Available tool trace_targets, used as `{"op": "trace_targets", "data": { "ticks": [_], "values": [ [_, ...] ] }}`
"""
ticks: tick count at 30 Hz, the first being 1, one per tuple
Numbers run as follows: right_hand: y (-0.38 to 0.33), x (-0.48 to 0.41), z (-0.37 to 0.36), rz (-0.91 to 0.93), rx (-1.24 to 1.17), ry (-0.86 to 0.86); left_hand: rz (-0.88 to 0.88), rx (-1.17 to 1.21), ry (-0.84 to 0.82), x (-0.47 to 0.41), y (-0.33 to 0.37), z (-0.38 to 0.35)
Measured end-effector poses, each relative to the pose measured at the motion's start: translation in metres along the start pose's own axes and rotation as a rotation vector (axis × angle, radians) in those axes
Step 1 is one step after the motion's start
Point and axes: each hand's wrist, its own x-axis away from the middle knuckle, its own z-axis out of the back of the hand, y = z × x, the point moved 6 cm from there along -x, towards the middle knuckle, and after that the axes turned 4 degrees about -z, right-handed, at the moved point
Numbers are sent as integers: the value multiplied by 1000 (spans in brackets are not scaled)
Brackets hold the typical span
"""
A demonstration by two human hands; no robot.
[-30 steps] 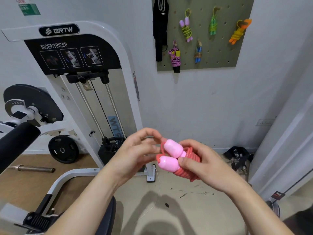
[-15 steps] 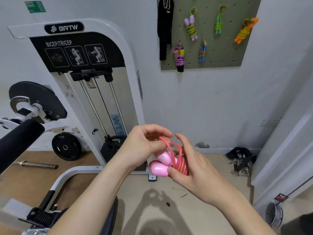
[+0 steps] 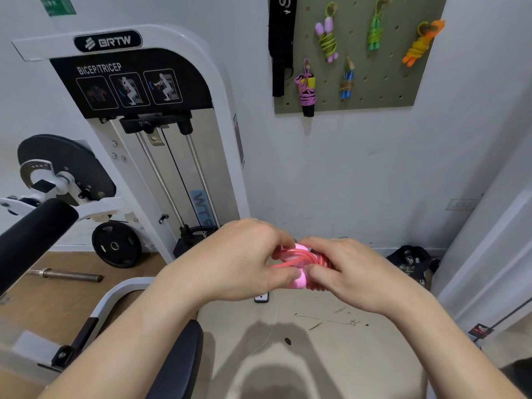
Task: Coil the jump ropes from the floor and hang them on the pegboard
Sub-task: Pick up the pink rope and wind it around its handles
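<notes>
Coiling step, judged nearly done: the pink jump rope [image 3: 299, 260] is being gripped above the floor by both the left hand [image 3: 239, 263] and the right hand [image 3: 354, 269], fingers curled round the bundle. Next, securing the wrap and lifting it to the pegboard [image 3: 374, 90] is being called for.

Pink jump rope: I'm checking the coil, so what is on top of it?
The left hand and right hand grip the pink jump rope from above. Between them red cord loops and parts of its pink handles show; fingers cover the rest of the coil.
</notes>
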Motion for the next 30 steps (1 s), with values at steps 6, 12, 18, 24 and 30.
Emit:
{"op": "trace_targets", "data": {
  "ticks": [6,12,18,24,30],
  "values": [
    [-2,-4,3,-20,89,-49,33,-269,51,-12,-3,-4],
    [6,-2,14,-63,90,-65,-140,-461,339,-11,-3,-10],
    [7,-1,20,-79,221,16,-1,-322,152,-13,-7,-21],
    [6,0,21,-82,268,65,187,32,-85,-21,-22,-28],
    [9,5,31,-106,238,71,139,423,-61,-23,-25,-26]
  ]
}}
